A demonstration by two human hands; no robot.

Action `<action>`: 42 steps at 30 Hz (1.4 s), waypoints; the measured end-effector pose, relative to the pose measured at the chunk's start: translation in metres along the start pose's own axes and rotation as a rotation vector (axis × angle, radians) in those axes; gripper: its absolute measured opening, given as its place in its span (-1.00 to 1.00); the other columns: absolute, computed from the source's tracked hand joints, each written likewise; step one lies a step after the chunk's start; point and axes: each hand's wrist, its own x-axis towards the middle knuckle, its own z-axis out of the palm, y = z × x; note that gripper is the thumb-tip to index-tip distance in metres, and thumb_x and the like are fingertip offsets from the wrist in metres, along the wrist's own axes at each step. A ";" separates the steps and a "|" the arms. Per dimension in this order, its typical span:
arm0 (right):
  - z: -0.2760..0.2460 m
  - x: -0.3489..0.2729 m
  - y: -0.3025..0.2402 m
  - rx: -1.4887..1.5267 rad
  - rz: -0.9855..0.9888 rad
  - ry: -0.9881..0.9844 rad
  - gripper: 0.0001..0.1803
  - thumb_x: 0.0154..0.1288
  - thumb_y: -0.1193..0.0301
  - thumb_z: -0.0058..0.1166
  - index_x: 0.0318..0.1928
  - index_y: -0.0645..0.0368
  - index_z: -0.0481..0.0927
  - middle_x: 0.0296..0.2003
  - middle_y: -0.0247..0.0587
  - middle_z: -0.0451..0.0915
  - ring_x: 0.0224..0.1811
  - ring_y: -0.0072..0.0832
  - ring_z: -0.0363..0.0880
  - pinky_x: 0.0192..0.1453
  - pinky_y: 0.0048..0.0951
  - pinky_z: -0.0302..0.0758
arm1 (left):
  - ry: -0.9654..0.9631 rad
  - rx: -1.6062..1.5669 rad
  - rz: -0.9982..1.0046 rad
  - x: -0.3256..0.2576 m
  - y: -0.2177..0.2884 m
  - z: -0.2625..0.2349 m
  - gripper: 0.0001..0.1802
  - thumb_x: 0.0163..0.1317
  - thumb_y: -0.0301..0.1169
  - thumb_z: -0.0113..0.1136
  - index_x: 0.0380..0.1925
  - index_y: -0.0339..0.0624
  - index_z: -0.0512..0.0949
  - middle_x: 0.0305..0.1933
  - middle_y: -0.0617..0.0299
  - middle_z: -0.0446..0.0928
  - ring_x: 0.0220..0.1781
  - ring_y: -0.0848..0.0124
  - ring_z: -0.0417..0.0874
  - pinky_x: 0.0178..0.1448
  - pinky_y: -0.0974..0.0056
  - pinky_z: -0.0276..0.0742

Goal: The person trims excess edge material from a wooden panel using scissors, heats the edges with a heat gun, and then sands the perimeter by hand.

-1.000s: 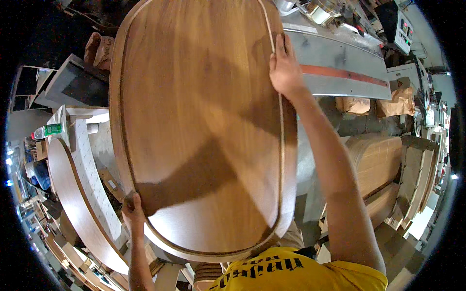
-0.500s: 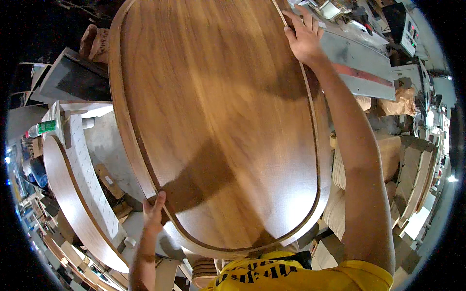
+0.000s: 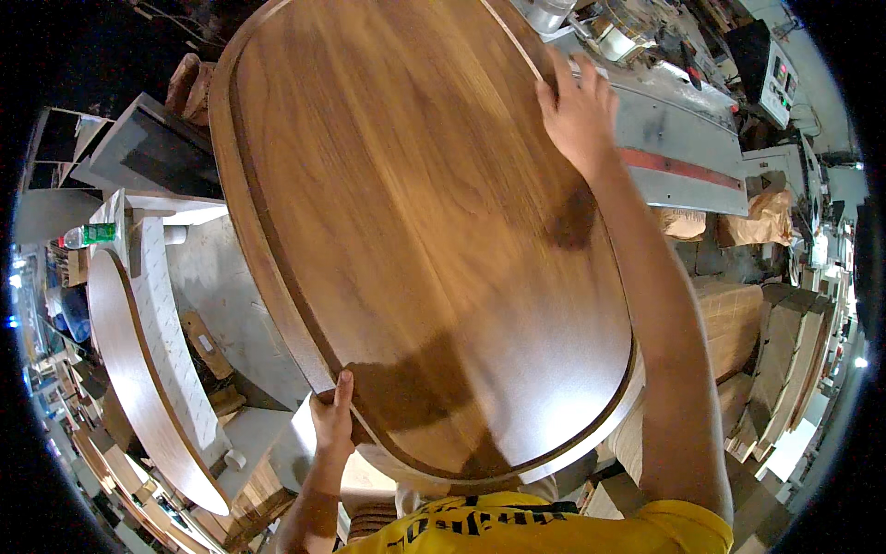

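A large oval wooden tabletop (image 3: 415, 231) with brown grain and a raised dark edge fills the middle of the view. It overlaps a second wooden board (image 3: 242, 185), whose rim shows along the left side and near end. My left hand (image 3: 334, 420) is closed round the near left edge, thumb on top and the other fingers hidden beneath. At the far right edge my right hand (image 3: 581, 120) grips the tabletop, with its thumb by the rim and its fingers over the outer side. Shadows of my arms fall across the shiny surface.
On the left, a curved wooden panel (image 3: 148, 388) lies beside a white strip, with a green-labelled bottle (image 3: 89, 235) near its far end. A grey metal machine bed with a red stripe (image 3: 678, 166) stands at the right. Stacked boards (image 3: 784, 351) sit lower right.
The tabletop has turned, its near end swinging right and its far end left. My left hand has moved right with the edge, and my right hand has come slightly nearer.
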 end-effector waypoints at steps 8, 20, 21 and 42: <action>-0.031 -0.027 0.012 -0.041 0.179 -0.274 -0.43 0.56 -0.02 -0.01 0.51 -0.43 0.34 0.20 -0.12 0.45 0.18 -0.01 0.50 0.29 0.08 0.38 | -0.033 -0.300 0.001 -0.025 0.020 0.028 0.13 0.07 0.29 0.53 0.30 -0.43 0.31 0.29 -0.06 0.45 0.29 0.15 0.49 0.28 0.01 0.53; -0.001 0.009 0.016 0.031 0.115 -0.190 -0.44 0.52 -0.05 0.04 0.31 0.01 0.41 0.15 -0.04 0.45 0.19 0.00 0.48 0.28 0.08 0.39 | -0.053 -0.362 0.015 -0.018 0.011 0.050 0.05 0.13 0.23 0.53 0.30 -0.41 0.35 0.23 -0.01 0.49 0.18 0.21 0.53 0.27 0.13 0.51; 0.000 0.013 0.014 0.049 0.119 -0.208 -0.43 0.51 -0.05 0.05 0.27 0.07 0.41 0.14 -0.01 0.44 0.20 0.01 0.47 0.29 0.09 0.38 | -0.050 -0.408 0.015 -0.021 0.013 0.052 0.04 0.13 0.21 0.54 0.30 -0.41 0.36 0.23 0.00 0.50 0.18 0.21 0.53 0.26 0.12 0.52; -0.197 -0.274 0.098 0.482 0.764 -0.157 -0.31 0.57 0.29 0.11 0.50 0.28 0.11 0.42 0.08 0.22 0.51 -0.06 0.18 0.58 -0.06 0.14 | -0.285 -0.664 -0.056 -0.034 0.041 0.085 0.16 0.15 0.26 0.48 0.45 -0.24 0.09 0.39 -0.05 0.31 0.33 0.01 0.48 0.22 -0.18 0.62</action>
